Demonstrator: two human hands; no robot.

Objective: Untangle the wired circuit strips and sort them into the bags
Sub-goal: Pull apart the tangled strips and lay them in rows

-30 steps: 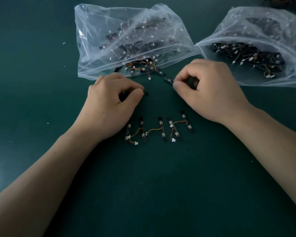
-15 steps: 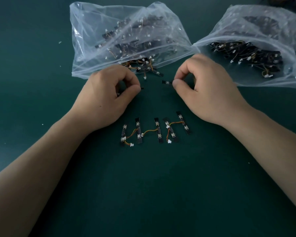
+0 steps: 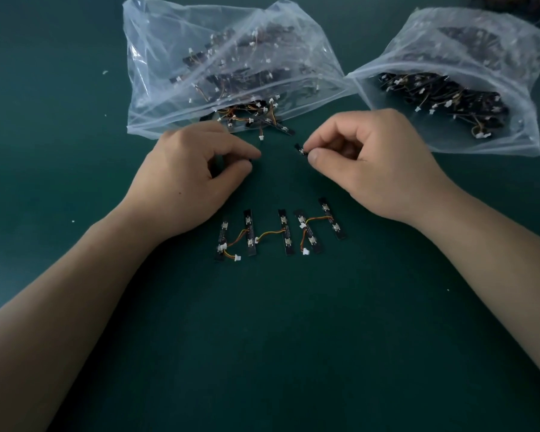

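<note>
Pinching wired strip (image 3: 300,149): left fingers (image 3: 240,169), right fingers (image 3: 317,157); bags (image 3: 156,88) beyond, laid strips (image 3: 282,232) nearer.

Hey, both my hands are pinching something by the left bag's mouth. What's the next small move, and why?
Probably draw both hands gently toward you. The right hand pinches a dark strip, the left hand another dark piece, just short of the tangle spilling from the left bag; pulling back should show whether they're free of it.
</note>
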